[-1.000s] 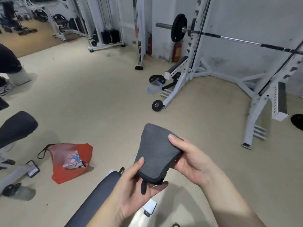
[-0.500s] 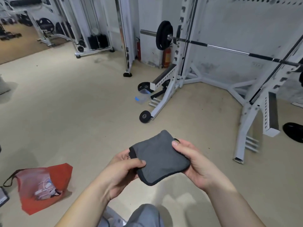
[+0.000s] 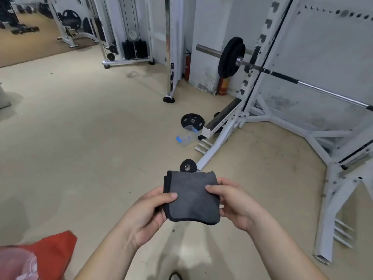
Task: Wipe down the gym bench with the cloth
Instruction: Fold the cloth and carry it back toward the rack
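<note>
A folded dark grey cloth [image 3: 191, 197] is held flat in front of me, above the floor. My left hand [image 3: 150, 212] pinches its left edge, thumb on top. My right hand [image 3: 232, 201] pinches the right edge, thumb on top too. The gym bench is out of view now.
A white squat rack [image 3: 226, 136] with a loaded barbell [image 3: 232, 56] stands ahead and to the right. A weight plate [image 3: 192, 120] and a clear plastic box [image 3: 185, 137] lie on the beige floor by it. A red bag [image 3: 46, 257] sits at the bottom left. Cable machines [image 3: 129, 47] stand at the back.
The view has swung up and to the right, so the black bench pad and the red bag slid down and out of frame. Both hands turned the cloth flat and squared it.
</note>
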The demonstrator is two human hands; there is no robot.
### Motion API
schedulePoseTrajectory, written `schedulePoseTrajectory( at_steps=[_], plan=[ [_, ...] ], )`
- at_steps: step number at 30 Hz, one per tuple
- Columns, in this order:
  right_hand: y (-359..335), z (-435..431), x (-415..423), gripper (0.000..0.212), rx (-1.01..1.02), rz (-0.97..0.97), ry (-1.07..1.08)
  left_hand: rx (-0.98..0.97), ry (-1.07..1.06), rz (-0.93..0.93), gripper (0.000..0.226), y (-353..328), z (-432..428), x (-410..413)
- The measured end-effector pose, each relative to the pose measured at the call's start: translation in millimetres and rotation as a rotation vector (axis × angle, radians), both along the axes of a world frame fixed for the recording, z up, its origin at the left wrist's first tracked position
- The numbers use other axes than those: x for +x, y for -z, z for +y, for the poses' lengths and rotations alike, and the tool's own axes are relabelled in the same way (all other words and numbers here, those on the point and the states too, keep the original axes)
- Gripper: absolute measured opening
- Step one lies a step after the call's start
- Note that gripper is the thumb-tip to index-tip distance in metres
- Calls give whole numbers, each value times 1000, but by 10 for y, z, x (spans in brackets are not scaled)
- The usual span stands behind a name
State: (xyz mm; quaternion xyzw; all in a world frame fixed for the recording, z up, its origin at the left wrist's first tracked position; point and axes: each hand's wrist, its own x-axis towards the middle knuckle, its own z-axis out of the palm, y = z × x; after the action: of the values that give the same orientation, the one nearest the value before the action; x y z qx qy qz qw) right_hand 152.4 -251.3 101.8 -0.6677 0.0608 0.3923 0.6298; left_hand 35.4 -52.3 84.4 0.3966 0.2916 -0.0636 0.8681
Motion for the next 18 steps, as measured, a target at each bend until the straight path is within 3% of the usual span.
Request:
schedulePoseTrajectory(
  at_steps=[6, 18],
  plan=[
    [63, 906, 1022, 21, -11, 41, 67, 172, -17, 103, 28, -107, 796, 1049],
    [419, 3012, 3393, 21, -6, 96, 16, 270, -124, 201, 23, 28, 2690, 3318]
  ],
)
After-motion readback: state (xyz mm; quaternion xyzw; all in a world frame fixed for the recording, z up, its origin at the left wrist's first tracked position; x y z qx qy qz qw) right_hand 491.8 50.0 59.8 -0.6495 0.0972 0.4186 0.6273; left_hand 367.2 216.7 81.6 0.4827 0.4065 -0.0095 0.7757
